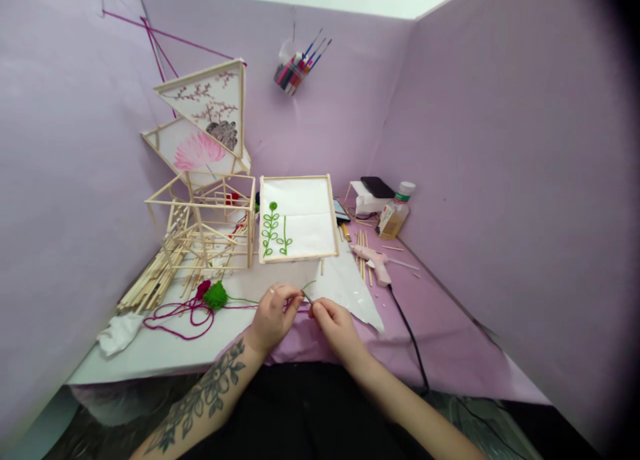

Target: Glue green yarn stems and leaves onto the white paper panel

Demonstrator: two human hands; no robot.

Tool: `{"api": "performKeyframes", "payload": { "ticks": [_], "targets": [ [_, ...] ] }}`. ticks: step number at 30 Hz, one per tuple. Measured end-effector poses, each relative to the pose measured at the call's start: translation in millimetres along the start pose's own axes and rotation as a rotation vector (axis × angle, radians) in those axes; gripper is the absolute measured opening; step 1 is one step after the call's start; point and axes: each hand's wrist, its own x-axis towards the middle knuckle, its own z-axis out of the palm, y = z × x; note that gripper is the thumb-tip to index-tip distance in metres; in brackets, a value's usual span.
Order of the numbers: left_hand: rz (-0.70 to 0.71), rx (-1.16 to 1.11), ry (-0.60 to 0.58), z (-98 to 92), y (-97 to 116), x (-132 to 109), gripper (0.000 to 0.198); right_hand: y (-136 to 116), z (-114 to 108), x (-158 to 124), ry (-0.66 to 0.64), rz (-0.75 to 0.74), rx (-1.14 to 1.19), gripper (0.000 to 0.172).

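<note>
Close together above the table's front edge, both my hands are closed in a pinch. My left hand (276, 312) grips green yarn (310, 283), whose free end curls up past the fingertips. A strand runs from it back to the green yarn ball (215, 295) on the left. My right hand (333, 320) pinches the same short stretch from the other side; it looks dark and thin between the fingers. Just beyond stands a white panel in a stick frame (305, 193), with green yarn stems and leaves (271, 230) on its left half.
A stick-built frame (200, 205) and a pile of wooden sticks (150, 277) occupy the left, with magenta yarn (175, 333) and a crumpled white cloth (119, 333) nearer. On the right lie a corded glue gun (375, 260) and a bottle (395, 213). Painted panels (210, 107) hang behind.
</note>
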Motion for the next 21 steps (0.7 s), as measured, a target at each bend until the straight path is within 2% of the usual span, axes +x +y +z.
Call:
{"api": "performKeyframes", "payload": {
  "ticks": [4, 6, 8, 11, 13, 16, 19, 21],
  "targets": [
    [-0.103, 0.127, 0.066, -3.4, -9, 1, 0.012, 2, -9, 0, 0.028, 0.054, 0.053, 0.034],
    [-0.238, 0.279, 0.101, -7.2, -14, 4, 0.017, 4, -22, 0, 0.085, 0.064, 0.055, 0.038],
    [-0.357, 0.44, 0.072, -10.7, -16, 8, 0.025, 9, -44, 0, 0.197, 0.041, 0.002, 0.042],
    [-0.391, 0.542, -0.091, -10.9, -11, 15, 0.021, 23, -90, 0, 0.416, -0.015, -0.187, 0.046],
    [-0.378, 0.489, -0.272, -5.9, -4, 21, 0.017, 40, -124, 0, 0.553, -0.007, -0.42, 0.045],
    [-0.42, 0.43, -0.54, 7.6, 3, 34, 0.019, 70, -165, 4, 0.57, 0.066, -0.8, 0.036],
    [-0.465, 0.487, -0.687, 21.9, 1, 45, 0.021, 82, -174, 8, 0.597, 0.038, -0.972, 0.031],
    [-0.454, 0.526, -0.734, 28.7, -4, 49, 0.019, 66, -162, 6, 0.661, -0.109, -0.939, 0.031]
  ]
}}
